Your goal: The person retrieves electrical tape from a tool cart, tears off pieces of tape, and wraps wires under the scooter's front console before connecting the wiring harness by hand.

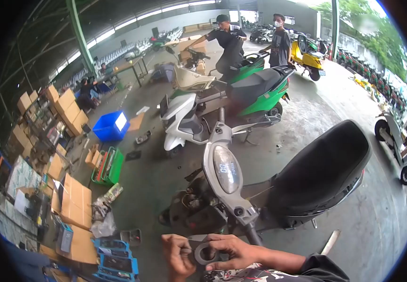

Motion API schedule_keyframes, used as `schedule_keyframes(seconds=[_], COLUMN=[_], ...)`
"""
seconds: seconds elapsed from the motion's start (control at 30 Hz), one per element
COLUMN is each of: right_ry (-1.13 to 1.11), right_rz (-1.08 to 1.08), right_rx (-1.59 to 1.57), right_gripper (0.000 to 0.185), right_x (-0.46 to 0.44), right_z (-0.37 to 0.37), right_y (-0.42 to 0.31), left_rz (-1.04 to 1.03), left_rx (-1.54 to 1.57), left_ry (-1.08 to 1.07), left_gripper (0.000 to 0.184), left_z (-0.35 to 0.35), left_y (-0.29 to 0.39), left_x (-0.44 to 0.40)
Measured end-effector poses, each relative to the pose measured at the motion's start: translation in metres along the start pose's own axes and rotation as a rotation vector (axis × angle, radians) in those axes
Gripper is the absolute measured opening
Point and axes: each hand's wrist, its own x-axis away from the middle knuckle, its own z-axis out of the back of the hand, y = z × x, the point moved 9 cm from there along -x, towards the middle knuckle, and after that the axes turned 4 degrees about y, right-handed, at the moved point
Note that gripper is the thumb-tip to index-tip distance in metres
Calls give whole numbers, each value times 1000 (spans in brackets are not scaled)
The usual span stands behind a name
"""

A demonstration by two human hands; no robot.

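My right hand grips a grey ring that looks like a roll of tape, its fingers over the top and thumb below. My left hand is closed beside it, fingers curled against a grey strip at the roll's upper left edge. Both hands are close to my body at the bottom of the view. Just ahead of them is a partly stripped scooter, with a grey handlebar cover, a lit speedometer and a black seat. Dark parts show in its open front.
White and green scooters stand ahead, with two people behind them. On the left are a blue bin, a green toolbox, cardboard boxes and a blue tool case. Another scooter stands right.
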Motion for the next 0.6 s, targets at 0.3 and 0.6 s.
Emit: schedule_keyframes(seconds=[0.3, 0.6], right_ry=[-40, 921], right_rz=[81, -166], right_rx=[72, 399], right_gripper=[27, 52], right_x=[38, 131], right_z=[47, 183], right_y=[-24, -16], left_rz=[154, 1619], left_rx=[315, 200], left_ry=[300, -475], left_gripper=[11, 77], left_z=[43, -28], left_y=[-56, -202], left_x=[28, 465])
